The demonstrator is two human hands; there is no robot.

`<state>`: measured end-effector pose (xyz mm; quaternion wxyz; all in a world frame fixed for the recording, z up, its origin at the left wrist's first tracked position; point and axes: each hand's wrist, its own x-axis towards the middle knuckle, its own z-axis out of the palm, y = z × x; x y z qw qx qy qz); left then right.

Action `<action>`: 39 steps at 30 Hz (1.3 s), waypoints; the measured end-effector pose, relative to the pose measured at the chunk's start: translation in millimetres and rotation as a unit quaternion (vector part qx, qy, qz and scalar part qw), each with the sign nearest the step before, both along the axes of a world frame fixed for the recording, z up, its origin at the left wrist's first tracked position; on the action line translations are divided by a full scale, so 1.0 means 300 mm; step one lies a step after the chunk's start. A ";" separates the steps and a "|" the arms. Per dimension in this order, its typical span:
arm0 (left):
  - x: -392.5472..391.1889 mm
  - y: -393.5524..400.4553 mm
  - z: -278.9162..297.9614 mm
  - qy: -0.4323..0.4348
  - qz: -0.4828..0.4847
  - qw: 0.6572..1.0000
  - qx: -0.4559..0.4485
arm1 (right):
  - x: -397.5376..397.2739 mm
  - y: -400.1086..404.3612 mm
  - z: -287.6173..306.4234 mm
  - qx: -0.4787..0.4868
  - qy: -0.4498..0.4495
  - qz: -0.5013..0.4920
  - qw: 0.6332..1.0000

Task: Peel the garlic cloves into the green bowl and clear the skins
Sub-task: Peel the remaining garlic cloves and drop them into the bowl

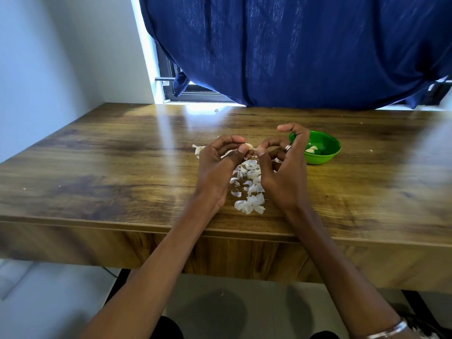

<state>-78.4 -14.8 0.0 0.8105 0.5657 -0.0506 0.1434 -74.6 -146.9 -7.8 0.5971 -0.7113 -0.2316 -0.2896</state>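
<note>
A pale garlic clove (250,146) is pinched between the fingertips of my left hand (217,167) and my right hand (285,167), raised a little over the wooden table (122,167). Both thumbs press on it. Under and between my hands lies a heap of white garlic skins (249,189), reaching toward the table's front edge. More skins (198,149) show just left of my left hand. The green bowl (327,152) stands right behind my right hand, partly hidden by it, with peeled cloves (311,150) inside.
A dark blue curtain (293,50) hangs behind the table's far edge, with a window frame (171,77) at its left. A white wall (49,57) runs along the table's left side. Small crumbs dot the wood.
</note>
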 end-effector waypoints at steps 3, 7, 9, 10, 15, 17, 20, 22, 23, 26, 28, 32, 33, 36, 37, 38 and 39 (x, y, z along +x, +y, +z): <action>0.001 0.001 -0.002 0.000 0.022 1.000 0.005 | 0.002 -0.001 0.000 0.009 0.003 -0.003 1.000; 0.000 -0.003 0.000 -0.015 0.056 0.998 0.029 | 0.000 -0.001 0.002 0.027 0.012 -0.003 1.000; -0.001 -0.007 -0.001 -0.025 0.081 0.995 0.044 | -0.001 -0.001 0.003 0.027 0.007 -0.007 1.000; 0.000 -0.008 -0.003 -0.031 0.094 0.993 0.060 | -0.001 -0.002 0.004 0.023 0.004 -0.008 1.000; 0.004 -0.012 -0.010 -0.058 0.137 0.983 0.107 | 0.008 -0.002 -0.006 0.006 0.005 -0.004 1.000; 0.004 -0.015 -0.012 -0.069 0.144 0.979 0.125 | 0.011 -0.001 -0.011 -0.002 0.010 0.003 1.000; 0.007 -0.022 -0.017 -0.078 0.166 0.973 0.141 | 0.012 0.006 -0.016 -0.022 0.023 0.020 0.999; 0.005 -0.020 -0.017 -0.079 0.190 0.968 0.141 | 0.013 0.006 -0.014 -0.021 0.020 0.014 0.999; 0.005 -0.014 -0.019 -0.084 0.203 0.966 0.137 | 0.013 0.002 -0.013 -0.014 0.019 0.010 1.000; 0.006 -0.001 -0.028 -0.097 0.200 0.964 0.146 | 0.017 -0.013 -0.008 0.002 0.023 0.005 1.000; 0.005 -0.006 -0.032 -0.092 0.179 0.959 0.199 | 0.014 -0.016 -0.006 -0.002 0.027 0.013 1.000; 0.008 -0.020 -0.031 -0.115 0.133 0.938 0.298 | 0.011 -0.019 -0.005 0.042 0.051 0.031 0.997; 0.006 -0.023 -0.030 -0.116 0.117 0.937 0.309 | 0.010 -0.019 -0.002 0.060 0.059 0.035 0.996; 0.007 -0.027 -0.036 -0.114 0.097 0.933 0.327 | 0.002 -0.016 0.012 0.106 0.093 0.054 0.989; 0.009 -0.028 -0.038 -0.116 0.099 0.932 0.327 | 0.000 -0.015 0.016 0.116 0.102 0.057 0.986; 0.010 -0.028 -0.040 -0.118 0.103 0.932 0.327 | -0.004 -0.014 0.020 0.126 0.108 0.060 0.984; 0.009 -0.028 -0.039 -0.121 0.107 0.931 0.327 | -0.007 -0.015 0.023 0.135 0.112 0.064 0.982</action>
